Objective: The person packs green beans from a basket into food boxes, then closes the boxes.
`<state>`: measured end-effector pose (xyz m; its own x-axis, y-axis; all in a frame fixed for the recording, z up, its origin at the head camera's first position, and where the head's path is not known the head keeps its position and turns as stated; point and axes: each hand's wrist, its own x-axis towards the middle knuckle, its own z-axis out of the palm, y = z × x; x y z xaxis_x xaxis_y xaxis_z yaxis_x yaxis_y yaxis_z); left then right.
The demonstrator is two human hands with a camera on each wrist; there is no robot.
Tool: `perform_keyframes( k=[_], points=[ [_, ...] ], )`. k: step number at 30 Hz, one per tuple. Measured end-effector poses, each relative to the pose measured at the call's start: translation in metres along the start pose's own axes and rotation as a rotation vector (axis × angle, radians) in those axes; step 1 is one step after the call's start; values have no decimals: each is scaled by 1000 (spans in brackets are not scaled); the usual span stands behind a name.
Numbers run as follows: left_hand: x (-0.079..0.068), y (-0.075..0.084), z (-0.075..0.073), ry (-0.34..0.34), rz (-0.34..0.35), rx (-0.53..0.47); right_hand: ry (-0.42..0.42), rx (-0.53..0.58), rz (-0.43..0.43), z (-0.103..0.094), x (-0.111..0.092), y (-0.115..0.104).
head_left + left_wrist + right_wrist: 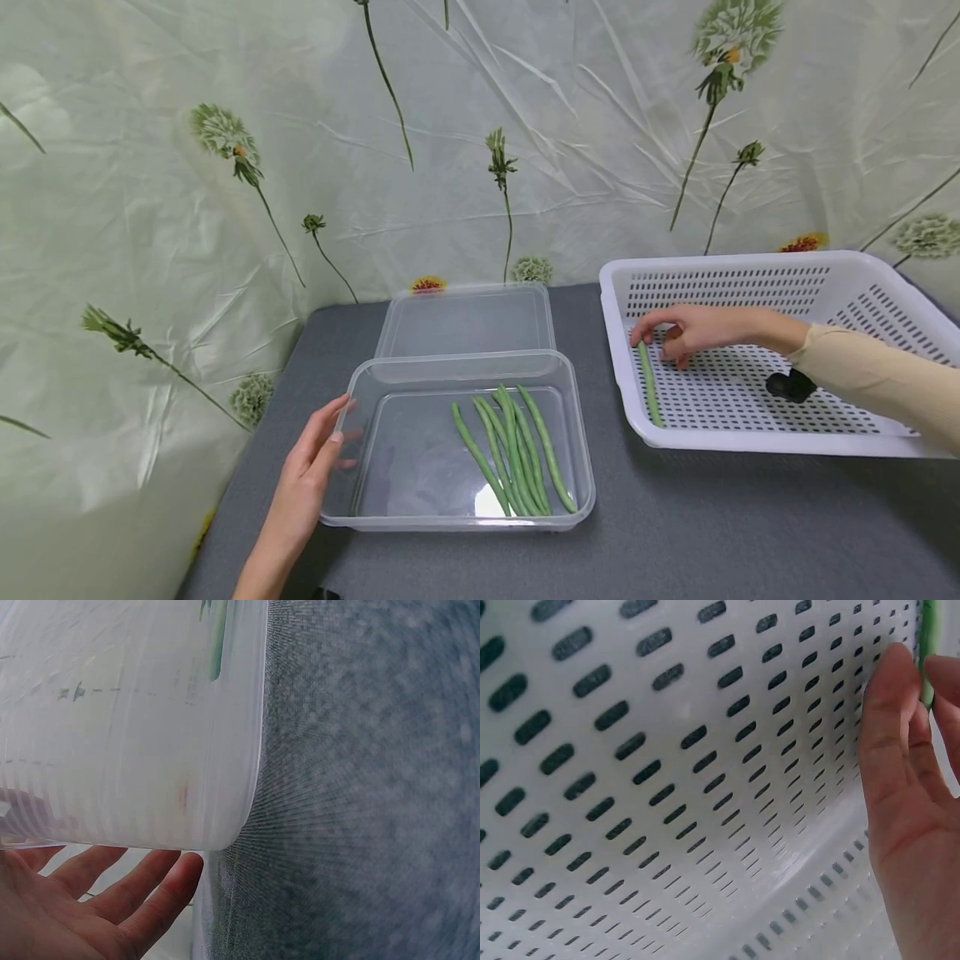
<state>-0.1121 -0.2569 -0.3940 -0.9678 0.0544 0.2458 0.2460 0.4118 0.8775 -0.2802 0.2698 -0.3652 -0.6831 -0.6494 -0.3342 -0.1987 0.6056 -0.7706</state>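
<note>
Several green beans (517,450) lie side by side in the right half of a clear plastic container (408,525). My left hand (296,492) is at the container's left wall, its fingers nearly straight and spread along it in the left wrist view. Part of that hand shows through the clear plastic. Inside a white perforated basket (626,417), my right hand (697,327) pinches the far end of a single green bean (649,387). This bean lies along the basket's left side. In the right wrist view, thumb and fingertips meet around the bean's tip (928,694).
A clear flat lid (468,321) lies behind the container, near the back edge of the grey tabletop (480,567). Behind the table hangs a pale sheet (435,208) with a dandelion print. A black object (790,386) is at the right wrist, above the basket floor.
</note>
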Motion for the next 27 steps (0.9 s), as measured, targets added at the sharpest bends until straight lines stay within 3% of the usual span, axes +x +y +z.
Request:
perform_keyframes(
  k=[11,18,27],
  points=[
    [0,1,0,-1,-4,-7,85,17,17,5,-2,1],
    [0,0,-1,-5,-2,0,136,43,-38,14,3,0],
    [0,2,-1,-10,-18,0,112,242,-13,17,-2,-10]
  ],
)
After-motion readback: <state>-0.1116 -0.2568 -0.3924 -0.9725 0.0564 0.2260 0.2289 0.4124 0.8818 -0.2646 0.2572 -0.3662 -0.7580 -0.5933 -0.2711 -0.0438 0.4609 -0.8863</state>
